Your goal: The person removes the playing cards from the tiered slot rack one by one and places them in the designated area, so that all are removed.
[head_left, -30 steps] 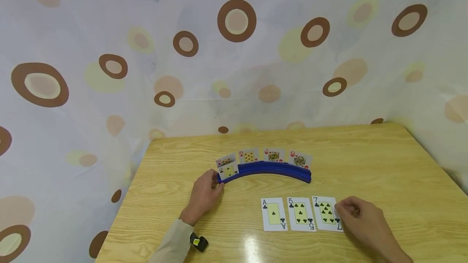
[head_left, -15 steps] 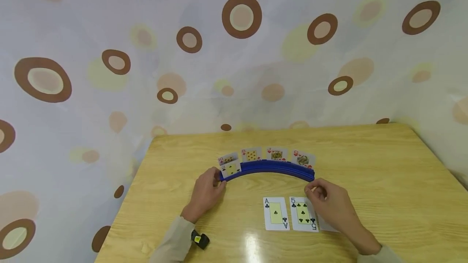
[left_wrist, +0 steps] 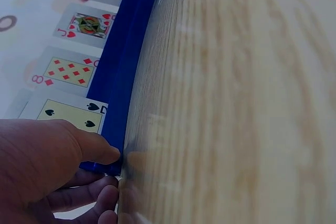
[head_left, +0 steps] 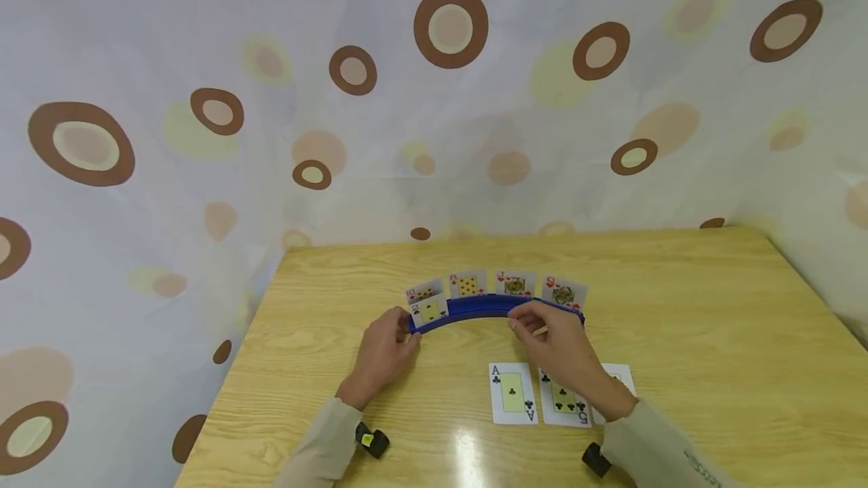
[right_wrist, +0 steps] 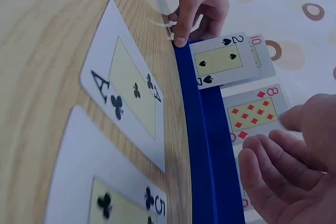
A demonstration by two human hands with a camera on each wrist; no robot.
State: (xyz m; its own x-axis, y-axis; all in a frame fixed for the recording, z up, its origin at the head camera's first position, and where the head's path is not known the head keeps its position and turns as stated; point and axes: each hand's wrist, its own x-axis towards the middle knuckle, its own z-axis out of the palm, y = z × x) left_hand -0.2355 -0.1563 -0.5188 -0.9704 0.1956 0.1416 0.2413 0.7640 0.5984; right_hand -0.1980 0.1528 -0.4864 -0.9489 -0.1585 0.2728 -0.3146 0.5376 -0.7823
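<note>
My left hand (head_left: 383, 356) grips the left end of a curved blue card holder (head_left: 468, 309), thumb on its front in the left wrist view. In the holder stand the eight of diamonds (right_wrist: 254, 113), jack of hearts (left_wrist: 86, 24) and queen of hearts (head_left: 563, 294). At its left end, the two of spades (right_wrist: 218, 61) stands before a red ten (right_wrist: 262, 56). My right hand (head_left: 559, 345) hovers at the holder's middle. Its fingers are loosely bent, thumb apart, with nothing visible between them in the right wrist view.
Face up on the wooden table (head_left: 325, 277) lie the ace of clubs (head_left: 513, 395), the five of clubs (head_left: 564, 407) and the seven of clubs (head_left: 620, 376). My right arm passes over the last two. Behind the table hangs a dotted curtain (head_left: 380, 126).
My right hand has left the seven of clubs' edge and travelled up and left to the holder. That card stayed on the table. My left hand keeps its place on the holder.
</note>
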